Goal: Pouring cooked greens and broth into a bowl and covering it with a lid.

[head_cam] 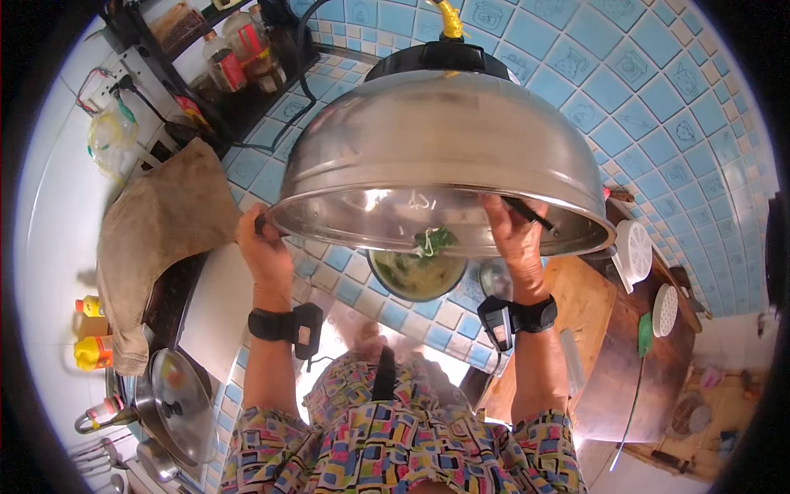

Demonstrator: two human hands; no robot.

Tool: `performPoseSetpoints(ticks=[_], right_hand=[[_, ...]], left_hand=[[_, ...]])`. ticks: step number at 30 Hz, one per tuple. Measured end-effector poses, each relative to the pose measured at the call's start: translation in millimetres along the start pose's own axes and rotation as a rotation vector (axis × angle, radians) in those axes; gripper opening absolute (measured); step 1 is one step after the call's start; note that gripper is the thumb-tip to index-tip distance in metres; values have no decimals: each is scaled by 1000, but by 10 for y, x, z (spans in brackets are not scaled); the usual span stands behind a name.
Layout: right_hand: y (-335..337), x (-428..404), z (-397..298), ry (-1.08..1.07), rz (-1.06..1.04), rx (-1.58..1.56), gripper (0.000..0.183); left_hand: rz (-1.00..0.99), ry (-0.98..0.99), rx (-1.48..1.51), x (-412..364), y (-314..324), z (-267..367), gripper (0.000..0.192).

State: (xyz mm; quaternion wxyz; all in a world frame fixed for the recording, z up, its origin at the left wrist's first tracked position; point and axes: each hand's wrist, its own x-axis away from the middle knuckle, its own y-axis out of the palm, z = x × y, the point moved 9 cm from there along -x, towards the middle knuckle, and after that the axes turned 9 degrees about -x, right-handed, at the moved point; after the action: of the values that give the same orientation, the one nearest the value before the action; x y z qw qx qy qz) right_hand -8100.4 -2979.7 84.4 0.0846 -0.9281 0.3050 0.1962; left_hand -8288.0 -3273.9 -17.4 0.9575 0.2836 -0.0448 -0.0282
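Note:
A big stainless steel wok, tilted on its side with its open mouth towards me, takes up the upper middle. My left hand grips it at the left end of its rim, by a dark handle there. My right hand reaches inside the rim on the right, with a thin black utensil handle at its fingers. Below the rim is a round bowl of greenish liquid; dark leafy greens show above it, at the wok's lower edge.
A wooden cutting board lies at the right, a lidded pan at the lower left. A brown cloth hangs at the left. Bottles stand on a shelf at the upper left, and a small glass dish sits beside the bowl.

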Motion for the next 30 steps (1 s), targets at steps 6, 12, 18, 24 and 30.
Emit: performPoseSetpoints(ticks=[6, 12, 18, 24, 30], right_hand=[[89, -75, 242, -40, -122, 284, 21], [220, -103, -66, -162, -172, 428, 20], [458, -170, 152, 23, -245, 212, 23], [533, -199, -170, -269, -213, 511, 20], [594, -151, -59, -160, -308, 534, 18]], left_hand=[[55, 26, 2, -19, -39, -84, 9], [61, -55, 69, 0, -53, -77, 8], [-6, 17, -11, -2, 13, -38, 8], [-67, 131, -185, 51, 174, 137, 13], [-29, 16, -70, 82, 245, 145, 21]])
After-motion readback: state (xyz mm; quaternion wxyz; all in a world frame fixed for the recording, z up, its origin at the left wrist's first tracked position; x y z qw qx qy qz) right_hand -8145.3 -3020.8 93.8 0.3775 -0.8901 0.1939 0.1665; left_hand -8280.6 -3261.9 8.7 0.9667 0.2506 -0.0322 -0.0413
